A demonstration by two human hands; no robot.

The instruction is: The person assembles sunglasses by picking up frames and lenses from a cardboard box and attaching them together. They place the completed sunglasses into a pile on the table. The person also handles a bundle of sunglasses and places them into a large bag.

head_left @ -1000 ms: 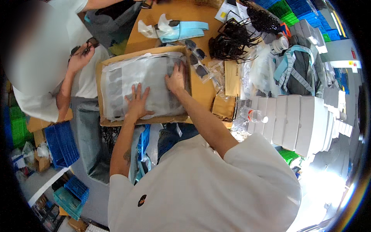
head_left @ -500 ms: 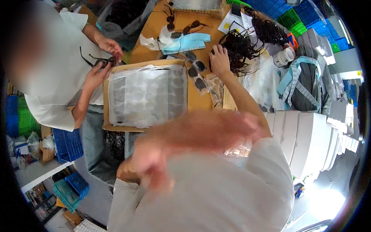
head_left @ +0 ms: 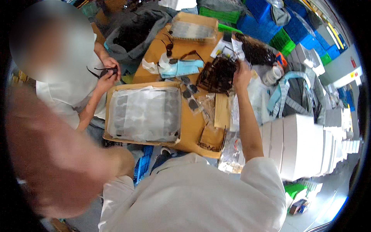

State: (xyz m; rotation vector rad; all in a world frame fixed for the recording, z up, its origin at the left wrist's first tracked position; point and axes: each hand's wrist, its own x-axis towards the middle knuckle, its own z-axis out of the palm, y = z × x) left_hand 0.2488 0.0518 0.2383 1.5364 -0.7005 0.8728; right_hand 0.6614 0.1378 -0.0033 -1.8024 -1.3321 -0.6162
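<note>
Eyewear heap (head_left: 217,75): tangled dark glasses frames, upper centre-right of the frame, on the counter (head_left: 190,133).
Right hand (head_left: 242,74): at the right edge of the heap, fingers bent toward it; whether they grip a frame cannot be told.
Left hand (head_left: 48,154): large blurred shape with its forearm, lower left of the frame, near the camera; finger position and any hold cannot be told.
Main carton (head_left: 179,135): open, cardboard, left of centre; a translucent white sheet (head_left: 145,112) covers rows of dark rounded shapes.
Second carton (head_left: 198,18): smaller in view, top centre, with a pale sheet over similar shapes.
Sleeved lenses (head_left: 189,92): dark, in clear plastic, just right of the main carton.
Light blue strip (head_left: 183,69): flat, above the main carton, beside crumpled white wrapping (head_left: 150,66).
Loose glasses (head_left: 212,144): dark frame at the counter's lower right part.
Tan board (head_left: 221,111): upright in view, below the heap.
Second dark heap (head_left: 258,51): upper right, beyond the right hand.
White roll-like item (head_left: 271,75): right of the right hand.
White boxes (head_left: 297,149): row at right.
Co-worker's hands (head_left: 110,71): upper left, holding dark glasses (head_left: 101,72).
</note>
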